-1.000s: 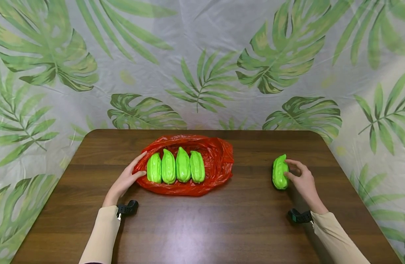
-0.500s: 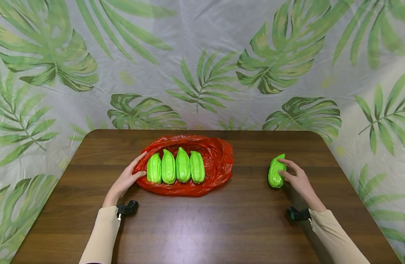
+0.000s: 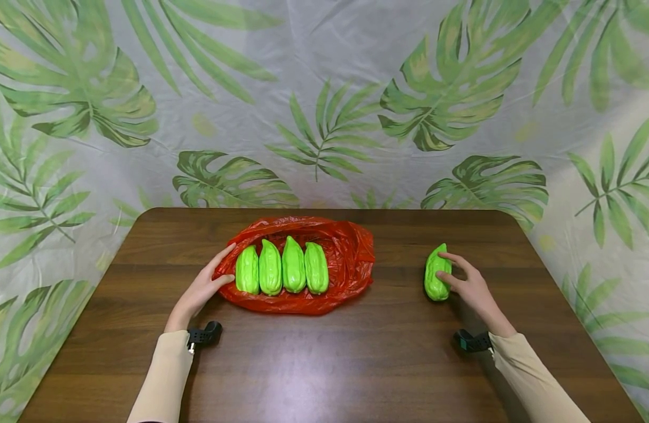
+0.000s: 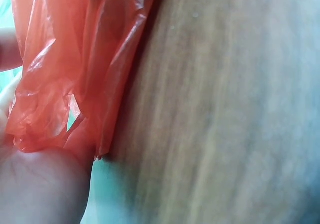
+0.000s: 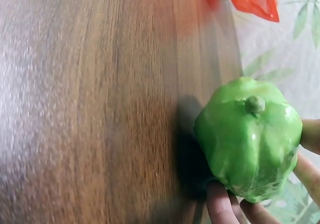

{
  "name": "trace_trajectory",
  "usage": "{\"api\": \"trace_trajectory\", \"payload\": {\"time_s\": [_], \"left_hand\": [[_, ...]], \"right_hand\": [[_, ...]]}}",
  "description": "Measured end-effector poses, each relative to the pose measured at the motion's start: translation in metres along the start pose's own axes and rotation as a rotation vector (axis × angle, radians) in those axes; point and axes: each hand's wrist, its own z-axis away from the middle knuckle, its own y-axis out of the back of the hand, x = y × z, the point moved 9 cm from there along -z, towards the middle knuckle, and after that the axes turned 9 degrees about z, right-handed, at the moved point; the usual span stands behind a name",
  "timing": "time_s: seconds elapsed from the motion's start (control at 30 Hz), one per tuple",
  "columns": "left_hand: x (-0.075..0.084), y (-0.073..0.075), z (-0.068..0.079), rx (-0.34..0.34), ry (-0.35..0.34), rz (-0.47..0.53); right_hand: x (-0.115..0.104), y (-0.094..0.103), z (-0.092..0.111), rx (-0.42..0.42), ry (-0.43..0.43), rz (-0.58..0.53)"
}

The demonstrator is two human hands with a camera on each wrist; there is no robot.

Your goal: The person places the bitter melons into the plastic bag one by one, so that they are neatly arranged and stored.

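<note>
In the head view my right hand (image 3: 473, 289) holds a glossy ribbed green vegetable (image 3: 437, 275) with a pointed tip, near the table's right side. The right wrist view shows the blunt end of this green vegetable (image 5: 250, 139), lobed, with a short stub stem, and fingertips (image 5: 221, 206) curled round it. My left hand (image 3: 200, 289) grips the left edge of a thin red plastic bag (image 3: 351, 258), spread with its mouth facing up. Several like green vegetables (image 3: 293, 264) lie side by side in it. Up close, the red film (image 4: 100, 48) partly covers the left hand (image 4: 42, 184).
The brown wooden table (image 3: 324, 364) has rounded far corners. Behind it hangs a pale cloth (image 3: 335, 53) printed with green leaves. Black straps (image 3: 205, 333) sit at both wrists, over beige sleeves.
My right hand has moved left with the green vegetable, toward the bag. The left hand, the red bag and the vegetables in it stay where they were.
</note>
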Motion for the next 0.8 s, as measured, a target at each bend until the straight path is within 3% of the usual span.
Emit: {"api": "trace_trajectory", "payload": {"time_s": [0.4,0.8], "left_hand": [[0.0,0.0,0.001,0.001,0.0,-0.007],[-0.001,0.0,0.001,0.002,-0.002,-0.021]], "right_hand": [[-0.009,-0.007,-0.001,0.005,-0.007,-0.024],[-0.028,-0.014,-0.003,0.011,0.038,-0.078]]}}
